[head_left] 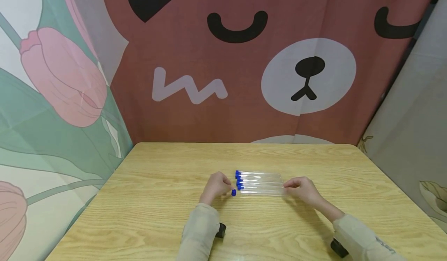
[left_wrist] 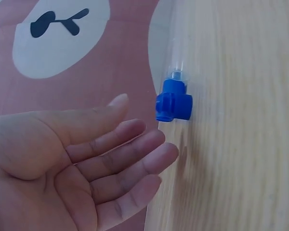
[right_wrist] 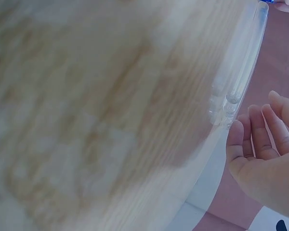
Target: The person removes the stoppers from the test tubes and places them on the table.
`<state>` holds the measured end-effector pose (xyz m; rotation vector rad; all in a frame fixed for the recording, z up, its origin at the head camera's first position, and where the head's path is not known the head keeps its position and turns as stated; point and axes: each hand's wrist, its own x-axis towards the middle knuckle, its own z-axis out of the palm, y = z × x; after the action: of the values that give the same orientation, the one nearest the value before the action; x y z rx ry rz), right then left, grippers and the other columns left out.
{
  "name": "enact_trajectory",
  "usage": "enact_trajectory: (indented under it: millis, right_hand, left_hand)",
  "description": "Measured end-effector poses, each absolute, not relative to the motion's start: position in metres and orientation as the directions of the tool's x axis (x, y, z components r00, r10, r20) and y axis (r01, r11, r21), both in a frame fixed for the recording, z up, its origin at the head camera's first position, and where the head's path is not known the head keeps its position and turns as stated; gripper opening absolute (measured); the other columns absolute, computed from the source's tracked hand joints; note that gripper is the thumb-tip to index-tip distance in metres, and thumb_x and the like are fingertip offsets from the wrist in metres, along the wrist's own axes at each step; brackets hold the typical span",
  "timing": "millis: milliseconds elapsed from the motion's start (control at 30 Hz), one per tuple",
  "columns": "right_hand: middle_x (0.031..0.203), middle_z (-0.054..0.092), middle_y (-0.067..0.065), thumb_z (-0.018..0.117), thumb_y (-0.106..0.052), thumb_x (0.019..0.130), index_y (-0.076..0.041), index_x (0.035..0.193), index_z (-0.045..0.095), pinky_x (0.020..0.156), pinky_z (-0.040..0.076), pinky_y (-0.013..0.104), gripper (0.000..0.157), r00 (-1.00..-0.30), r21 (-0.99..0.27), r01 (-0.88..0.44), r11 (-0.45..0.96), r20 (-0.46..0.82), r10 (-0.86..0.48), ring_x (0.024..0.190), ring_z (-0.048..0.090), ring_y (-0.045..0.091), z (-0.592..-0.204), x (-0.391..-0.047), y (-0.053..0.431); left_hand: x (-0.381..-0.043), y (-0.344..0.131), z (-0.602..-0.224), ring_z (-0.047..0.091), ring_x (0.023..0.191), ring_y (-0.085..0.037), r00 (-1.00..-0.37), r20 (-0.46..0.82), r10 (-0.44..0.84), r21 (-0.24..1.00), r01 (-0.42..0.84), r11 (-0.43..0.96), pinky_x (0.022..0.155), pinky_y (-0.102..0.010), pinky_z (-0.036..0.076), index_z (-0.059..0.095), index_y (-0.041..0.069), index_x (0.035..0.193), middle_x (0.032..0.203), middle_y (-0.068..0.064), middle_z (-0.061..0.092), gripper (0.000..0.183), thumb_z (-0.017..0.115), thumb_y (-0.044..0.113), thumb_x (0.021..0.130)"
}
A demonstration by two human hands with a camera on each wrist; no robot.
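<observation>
Several clear test tubes point(head_left: 262, 184) with blue caps point(head_left: 239, 179) lie side by side on the wooden table, caps to the left. The tube nearest the person shows no cap. Just off its left end sits a loose blue cap point(head_left: 233, 192). My left hand point(head_left: 218, 185) is beside that cap, and in the left wrist view its fingers point(left_wrist: 130, 168) are loosely extended with nothing in them. At the tubes' right ends is my right hand point(head_left: 304, 189). The right wrist view shows its relaxed fingers point(right_wrist: 261, 134) close to the clear tube ends point(right_wrist: 229, 106).
The wooden table point(head_left: 157, 168) reaches back to a curtain point(head_left: 244, 117) printed with a sleeping bear. A flowered curtain point(head_left: 63, 144) hangs on the left, and a pale one point(head_left: 412, 109) on the right. Dark wrist devices show under both sleeves.
</observation>
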<state>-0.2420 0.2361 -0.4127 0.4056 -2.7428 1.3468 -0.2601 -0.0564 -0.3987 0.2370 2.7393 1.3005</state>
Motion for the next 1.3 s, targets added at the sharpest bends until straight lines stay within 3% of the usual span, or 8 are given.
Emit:
enact_trajectory:
  millis: [167, 433, 767, 1033, 1300]
  right_hand:
    - [0.085, 0.064, 0.012, 0.064, -0.002, 0.08, 0.006, 0.088, 0.066, 0.059, 0.047, 0.025, 0.012, -0.965, -0.76, -0.26, 0.596, 0.176, -0.196, 0.077, 0.056, 0.02, -0.415, -0.245, 0.238]
    - [0.082, 0.064, 0.012, 0.065, -0.001, 0.078, 0.004, 0.085, 0.067, 0.056, 0.046, 0.025, 0.008, -0.947, -0.719, -0.321, 0.616, 0.234, -0.22, 0.073, 0.055, 0.019, -0.417, -0.251, 0.242]
    - [0.08, 0.065, 0.009, 0.067, -0.001, 0.077, 0.003, 0.083, 0.067, 0.061, 0.046, 0.029, 0.008, -0.94, -0.687, -0.342, 0.641, 0.255, -0.229, 0.073, 0.056, 0.019, -0.418, -0.258, 0.243]
    - [0.074, 0.065, 0.007, 0.068, 0.004, 0.074, 0.003, 0.079, 0.068, 0.057, 0.047, 0.023, 0.005, -0.907, -0.618, -0.42, 0.664, 0.298, -0.297, 0.067, 0.057, 0.016, -0.417, -0.265, 0.241]
    - [0.071, 0.065, 0.007, 0.069, 0.006, 0.072, 0.006, 0.076, 0.067, 0.055, 0.047, 0.023, 0.004, -0.882, -0.574, -0.472, 0.669, 0.292, -0.371, 0.063, 0.056, 0.012, -0.417, -0.27, 0.236]
  left_hand:
    - [-0.259, -0.061, -0.398, 0.06, 0.06, -0.022, -0.982, -0.018, 0.19, 0.814, 0.096, 0.572, 0.05, -0.026, 0.048, 0.067, -0.003, 0.079, 0.068, -0.01, 0.062, 0.011, 0.063, 0.007, 0.082]
    - [-0.264, -0.064, -0.397, 0.061, 0.064, -0.022, -0.981, -0.084, 0.173, 0.858, 0.018, 0.514, 0.057, -0.031, 0.052, 0.066, -0.005, 0.085, 0.07, -0.007, 0.061, 0.018, 0.062, 0.013, 0.084]
    - [-0.265, -0.068, -0.397, 0.062, 0.063, -0.023, -0.976, -0.095, 0.195, 0.891, 0.004, 0.453, 0.058, -0.033, 0.053, 0.063, -0.009, 0.092, 0.073, -0.012, 0.064, 0.024, 0.058, 0.013, 0.088]
    - [-0.266, -0.07, -0.4, 0.064, 0.063, -0.029, -0.968, -0.116, 0.221, 0.929, -0.027, 0.37, 0.056, -0.033, 0.054, 0.059, -0.014, 0.095, 0.074, -0.016, 0.063, 0.027, 0.055, 0.012, 0.089]
    - [-0.265, -0.07, -0.401, 0.063, 0.062, -0.027, -0.965, -0.136, 0.223, 0.936, -0.052, 0.349, 0.056, -0.033, 0.054, 0.058, -0.014, 0.098, 0.075, -0.017, 0.063, 0.028, 0.053, 0.012, 0.09]
